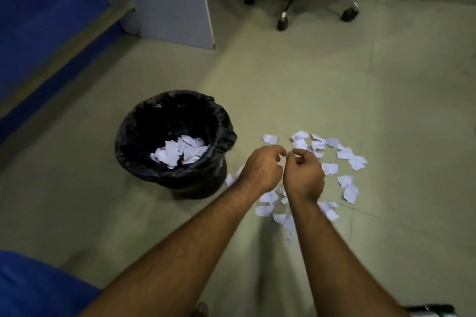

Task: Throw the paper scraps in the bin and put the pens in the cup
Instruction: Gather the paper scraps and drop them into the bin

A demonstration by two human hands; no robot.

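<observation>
Both hands hover side by side over floor (334,80); left hand (262,170) and right hand (304,175) fingers loosely curled, seemingly holding nothing, view blurry. Paper scraps (347,159) scattered beneath, toward 3 o'clock. Bin (177,183) at 9 o'clock, scraps inside.

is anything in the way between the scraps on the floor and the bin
Nothing visible. The paper scraps lie on bare floor just right of the bin, whose mouth is open. Only the left hand and right hand hover between.
</observation>
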